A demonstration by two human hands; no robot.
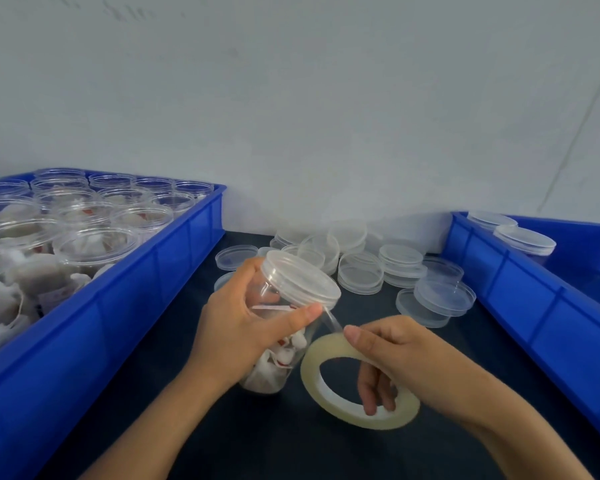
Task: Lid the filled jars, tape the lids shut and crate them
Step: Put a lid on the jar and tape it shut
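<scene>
So the jar (274, 344) is sitting dead centre of the dark table (222, 438), tilted with its top leaning toward 1 o'clock, lid (300, 284) already on, and what look like little white sachets with red tags packed inside. We're on the taping step: a short clear strip (333, 320) runs from just under the lid rim down toward 4 o'clock to the tape roll (359, 382).

Left hand (243, 327) is wrapped around the jar body from 9 o'clock, thumb pressing the tape's start against the wall just under the lid. Right hand (392, 355) grips the roll, thumb on its outer face, fingers hooked through the hole.

My guess for the next move: keep the strip taut and wind it around the lid seam, turning the jar with the left hand (clear tape loves to twist and stick to itself, so tension matters), then tear it off.

Further out: a pile of spare lids (395, 268) at 12 to 1 o'clock, a blue crate (174, 258) at 9 to 10 o'clock full of open jars (94, 242) waiting for lids, and another blue crate (520, 299) at 3 o'clock with a couple of lidded jars (525, 239) at its far end, so plenty left to do.
</scene>
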